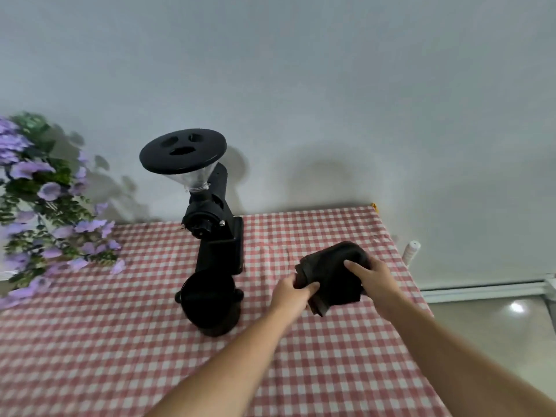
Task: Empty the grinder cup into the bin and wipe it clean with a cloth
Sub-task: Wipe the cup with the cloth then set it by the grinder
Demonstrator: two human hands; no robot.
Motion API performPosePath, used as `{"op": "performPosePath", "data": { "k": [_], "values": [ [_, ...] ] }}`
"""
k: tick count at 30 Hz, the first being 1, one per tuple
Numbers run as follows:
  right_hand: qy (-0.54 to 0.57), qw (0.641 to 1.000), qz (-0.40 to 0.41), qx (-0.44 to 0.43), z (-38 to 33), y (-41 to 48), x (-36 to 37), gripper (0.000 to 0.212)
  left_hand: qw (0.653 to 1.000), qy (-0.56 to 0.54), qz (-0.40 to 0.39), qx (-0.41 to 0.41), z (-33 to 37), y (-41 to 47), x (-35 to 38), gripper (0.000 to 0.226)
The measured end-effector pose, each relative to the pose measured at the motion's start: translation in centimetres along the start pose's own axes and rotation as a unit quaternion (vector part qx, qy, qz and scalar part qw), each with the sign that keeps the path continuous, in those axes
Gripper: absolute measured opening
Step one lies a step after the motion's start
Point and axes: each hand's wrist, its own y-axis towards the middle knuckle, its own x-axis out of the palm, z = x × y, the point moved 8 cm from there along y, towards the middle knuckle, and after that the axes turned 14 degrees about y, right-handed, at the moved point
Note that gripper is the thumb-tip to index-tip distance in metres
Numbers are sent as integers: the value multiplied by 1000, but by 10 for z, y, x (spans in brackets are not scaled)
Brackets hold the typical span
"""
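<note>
Both my hands grip a dark, folded fabric cloth (pixel 334 278) above the right half of a table covered in red-and-white checked cloth (pixel 120 341), near its right edge. My left hand (pixel 293 291) is clamped on the cloth's near left corner, thumb on top and fingers tucked under; my right hand (pixel 371 273) is closed over its far right side, fingertips pressed into the fabric. The cloth seems raised just off the table, though I cannot be sure it is clear of it.

The black round plastic grinder cup (pixel 210 299) stands upright with its mouth open, toward the middle of the table, touching the foot of the tall black coffee grinder with a clear hopper and flat black lid (pixel 207 206), whose back is at the table's far edge. Neither hand touches the cup. Its inside reads only as black, so I cannot tell whether grounds remain. No bin is in view.

My judgement: this is the cloth-readying step ahead of wiping. The next move calls for freeing one hand, most likely the left, to steady the cup while the other works bunched cloth inside.

Purple artificial flowers (pixel 45 200) hang over the table's far left corner.
</note>
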Motion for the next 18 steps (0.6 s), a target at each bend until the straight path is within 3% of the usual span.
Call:
{"op": "performPosePath", "data": {
  "k": [7, 11, 15, 18],
  "values": [
    [-49, 988, -13, -145, -52, -39, 74, 19, 997, 38, 58, 44, -10, -26, -84, 27],
    [-126, 972, -38, -192, -63, -63, 125, 7, 974, 114, 182, 78, -32, -46, -143, 17],
    [-192, 956, -62, -215, -66, -85, 176, 22, 927, 218, 284, 108, -54, -58, -203, 17],
    [-271, 930, -87, -233, -54, -94, 225, 27, 937, 223, 264, 46, -95, -44, -240, 32]
  ]
}}
